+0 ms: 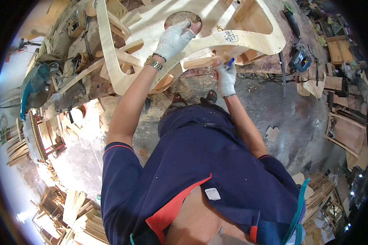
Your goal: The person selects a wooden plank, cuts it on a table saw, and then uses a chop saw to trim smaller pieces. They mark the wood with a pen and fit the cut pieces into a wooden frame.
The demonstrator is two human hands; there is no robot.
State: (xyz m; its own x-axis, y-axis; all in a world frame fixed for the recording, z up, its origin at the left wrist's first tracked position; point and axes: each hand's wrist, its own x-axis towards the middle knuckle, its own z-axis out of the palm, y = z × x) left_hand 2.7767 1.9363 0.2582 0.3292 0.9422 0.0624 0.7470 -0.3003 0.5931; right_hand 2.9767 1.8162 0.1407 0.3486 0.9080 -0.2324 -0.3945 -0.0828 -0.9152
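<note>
A pale curved plywood frame (192, 48), with wooden blocks and strips fixed inside, lies on the bench ahead of me. My left hand (175, 41), in a white glove with bare fingertips, reaches over it. Its fingers are stretched out at the round hole (176, 18) in the frame's panel. Close to the frame's near edge, my right hand (226, 78), gloved the same way, is closed around a blue pen (231, 62). Beside those fingers runs a wooden strip (200, 62); whether they touch it I cannot tell. Blue handwriting marks the plywood nearby.
A teal circular saw (36, 83) sits at the bench's left end. On the right are an angle grinder (291, 20), a blue-and-black power tool (300, 58) and cables (265, 77). Wood offcuts (86, 216) are piled at lower left; wooden frames (347, 132) stand at the right.
</note>
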